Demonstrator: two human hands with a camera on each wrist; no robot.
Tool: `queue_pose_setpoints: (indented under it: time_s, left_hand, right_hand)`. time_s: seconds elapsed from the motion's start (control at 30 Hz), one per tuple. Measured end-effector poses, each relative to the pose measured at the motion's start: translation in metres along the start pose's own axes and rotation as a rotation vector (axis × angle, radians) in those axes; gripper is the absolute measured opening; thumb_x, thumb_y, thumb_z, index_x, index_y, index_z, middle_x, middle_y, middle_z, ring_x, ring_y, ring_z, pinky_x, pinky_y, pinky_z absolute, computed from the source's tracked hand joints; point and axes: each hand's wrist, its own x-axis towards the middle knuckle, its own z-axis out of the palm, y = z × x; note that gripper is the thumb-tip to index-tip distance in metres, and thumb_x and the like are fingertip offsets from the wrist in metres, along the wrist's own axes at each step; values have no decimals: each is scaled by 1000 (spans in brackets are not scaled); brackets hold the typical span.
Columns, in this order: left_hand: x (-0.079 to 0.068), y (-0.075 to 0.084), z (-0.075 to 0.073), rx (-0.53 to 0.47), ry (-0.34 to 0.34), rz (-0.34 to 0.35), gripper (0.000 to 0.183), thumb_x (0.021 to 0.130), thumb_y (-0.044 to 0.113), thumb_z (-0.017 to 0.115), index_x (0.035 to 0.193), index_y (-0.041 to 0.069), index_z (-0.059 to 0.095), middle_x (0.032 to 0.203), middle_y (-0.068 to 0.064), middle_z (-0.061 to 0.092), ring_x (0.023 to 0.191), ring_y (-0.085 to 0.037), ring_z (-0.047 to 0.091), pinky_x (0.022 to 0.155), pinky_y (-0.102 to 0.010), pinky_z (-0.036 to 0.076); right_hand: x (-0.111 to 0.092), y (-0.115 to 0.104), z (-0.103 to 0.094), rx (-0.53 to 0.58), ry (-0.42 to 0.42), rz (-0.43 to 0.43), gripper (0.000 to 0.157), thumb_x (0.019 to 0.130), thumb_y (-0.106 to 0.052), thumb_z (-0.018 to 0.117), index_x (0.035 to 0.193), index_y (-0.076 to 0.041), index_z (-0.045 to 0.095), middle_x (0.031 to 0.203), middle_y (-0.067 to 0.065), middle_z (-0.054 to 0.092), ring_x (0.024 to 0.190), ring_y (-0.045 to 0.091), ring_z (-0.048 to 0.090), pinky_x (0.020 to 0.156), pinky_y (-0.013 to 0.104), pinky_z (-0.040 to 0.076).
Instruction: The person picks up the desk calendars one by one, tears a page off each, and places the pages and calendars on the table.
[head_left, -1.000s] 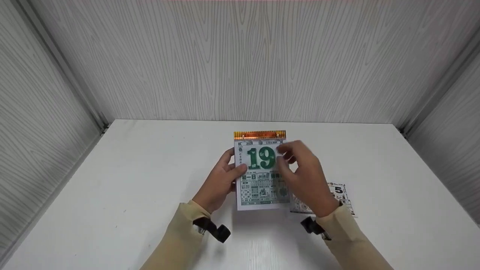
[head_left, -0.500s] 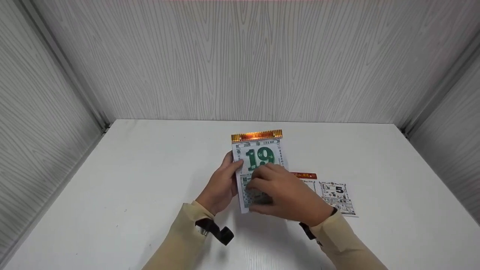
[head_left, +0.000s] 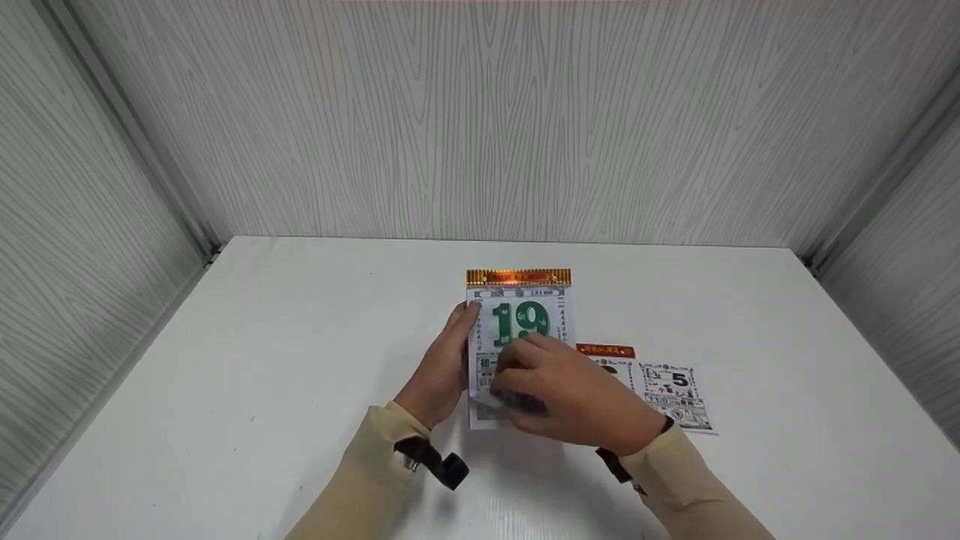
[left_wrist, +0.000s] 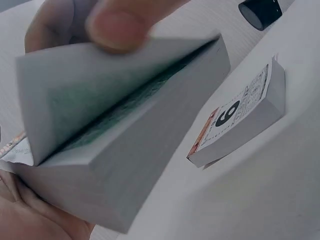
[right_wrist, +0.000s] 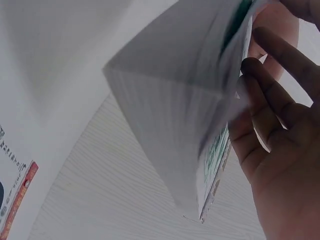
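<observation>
A thick tear-off calendar with a big green 19 and a shiny gold-and-red top strip is held up over the table. My left hand grips its left edge, fingers hidden behind it. Across the lower front lies my right hand, pinching the bottom of the front sheet. The left wrist view shows that sheet bent up off the pad between thumb and fingers, green print showing on the sheet below. The right wrist view has the right fingers at the calendar's face, with the pad's page edges fanned slightly.
A second calendar pad with a red strip lies on the white table, partly behind my right hand. To its right is a flat printed sheet marked 5. Grey wood-grain panels enclose the table's back and sides.
My right hand has moved from the calendar's upper right edge down to its lower front and now lifts the bottom of the front sheet. The calendar tilted briefly, then straightened.
</observation>
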Motion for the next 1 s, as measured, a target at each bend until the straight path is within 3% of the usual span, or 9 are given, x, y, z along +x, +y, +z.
queue_pose_setpoints:
  time_s: [0.1, 0.23, 0.47, 0.6, 0.73, 0.83, 1.0]
  left_hand:
    - [1, 0, -1, 24, 0, 16, 72, 106, 66, 28, 165, 28, 14, 152, -6, 42, 135, -22, 44, 113, -40, 35]
    - [0, -1, -1, 38, -13, 37, 71, 106, 66, 23, 165, 27, 15, 153, -5, 41, 137, -21, 42, 116, -39, 32]
    - [-1, -2, -1, -16, -49, 54, 60, 110, 45, 19, 166, 23, 12, 154, -7, 43, 136, -21, 45, 116, -40, 34]
    - [-3, -3, -2, -1, -56, 64, 62, 109, 40, 15, 167, 18, 7, 166, -2, 28, 153, -20, 26, 127, -41, 18]
    - [-3, -4, -3, -4, -78, 76, 62, 108, 31, 14, 167, 15, 1, 171, 0, 13, 159, -18, 9, 128, -41, 9]
    - [-2, -4, -4, -32, -112, 82, 64, 105, 21, 16, 166, 14, -4, 171, -1, 10, 157, -20, 13, 128, -42, 13]
    - [-1, -4, -5, -18, -171, 69, 79, 95, 11, 25, 164, 15, -13, 172, -1, 4, 153, -22, 19, 123, -41, 25]
  right_hand:
    - [1, 0, -2, 71, 7, 32, 8, 95, -16, 75, 103, -17, 77, 109, -5, 65, 102, 12, 57, 90, 29, 52]
    - [2, -1, -5, 176, 22, 111, 7, 92, -13, 79, 98, -16, 75, 104, -7, 65, 99, 9, 58, 86, 27, 54]
    - [0, 1, -9, 394, 26, 248, 13, 94, -19, 78, 104, -15, 72, 103, -9, 68, 92, 9, 60, 81, 29, 55]
    - [-1, 3, -13, 550, 11, 377, 9, 99, -22, 72, 106, -17, 70, 94, -7, 65, 84, 13, 58, 72, 27, 49]
    - [-2, 4, -15, 619, 32, 470, 12, 104, -27, 64, 103, -16, 60, 81, -3, 52, 74, 13, 51, 62, 24, 40]
    - [-2, 4, -16, 658, 68, 495, 15, 107, -27, 58, 106, -13, 54, 81, 0, 49, 70, 13, 48, 60, 24, 37]
    - [-3, 5, -17, 706, 114, 505, 18, 109, -29, 53, 114, -12, 55, 94, 3, 60, 79, 18, 55, 67, 26, 43]
